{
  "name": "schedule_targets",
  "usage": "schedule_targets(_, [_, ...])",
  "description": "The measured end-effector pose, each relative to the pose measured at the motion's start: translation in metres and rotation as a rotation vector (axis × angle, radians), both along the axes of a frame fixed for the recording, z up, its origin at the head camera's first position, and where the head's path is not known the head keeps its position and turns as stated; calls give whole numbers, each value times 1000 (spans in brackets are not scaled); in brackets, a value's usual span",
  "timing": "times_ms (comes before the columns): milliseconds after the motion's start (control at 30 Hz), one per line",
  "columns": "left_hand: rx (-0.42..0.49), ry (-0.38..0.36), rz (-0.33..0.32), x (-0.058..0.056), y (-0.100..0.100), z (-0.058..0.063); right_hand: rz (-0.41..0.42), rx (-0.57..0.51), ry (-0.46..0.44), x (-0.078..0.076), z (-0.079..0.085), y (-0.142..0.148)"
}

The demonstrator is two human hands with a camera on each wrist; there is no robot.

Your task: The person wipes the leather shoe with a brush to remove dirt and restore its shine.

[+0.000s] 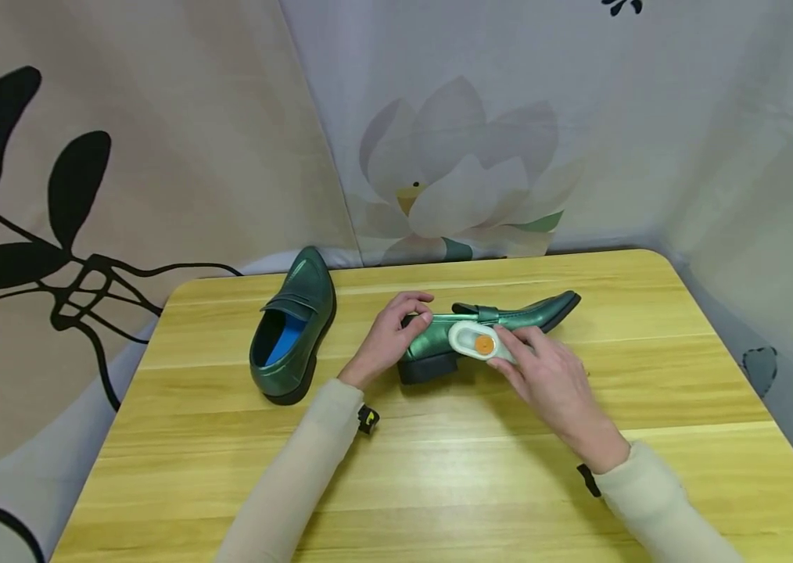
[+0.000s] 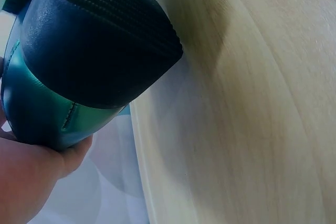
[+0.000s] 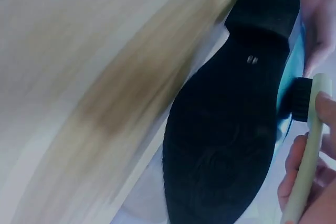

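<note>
A metallic green loafer (image 1: 432,342) is held over the table, toe pointing right. My left hand (image 1: 394,327) grips it at the heel end, with the thumb on the near side. In the left wrist view the black ridged heel (image 2: 100,45) faces the camera. My right hand (image 1: 554,383) holds a shoe brush with a pale handle (image 1: 463,338) and an orange dot, against the shoe's near side. The right wrist view has its dark bristles (image 3: 301,100) at the green upper, and the black sole (image 3: 226,124) in full sight.
A matching green loafer (image 1: 301,356) with a blue insole stands upright on the left of the wooden table (image 1: 425,485). Behind the table hangs a pale curtain (image 1: 227,141) printed with leaves and a flower.
</note>
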State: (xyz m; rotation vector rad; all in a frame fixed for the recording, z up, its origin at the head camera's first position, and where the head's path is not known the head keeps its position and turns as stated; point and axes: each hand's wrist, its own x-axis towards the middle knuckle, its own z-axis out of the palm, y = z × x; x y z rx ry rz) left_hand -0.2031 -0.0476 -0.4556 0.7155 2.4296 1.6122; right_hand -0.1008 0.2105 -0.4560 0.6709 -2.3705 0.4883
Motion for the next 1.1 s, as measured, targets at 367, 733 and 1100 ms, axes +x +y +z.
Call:
schedule_targets(367, [-1,13,-15,1,2,-1,-24,-26,11,-2,-5,-8])
schedule_targets(733, [-33,14,-11,1,1,0,-54,-37,-14,4,-6,6])
schedule_targets(1100, [-71,-16,5,1,-1,0,-230,-103,-51,13,3,42])
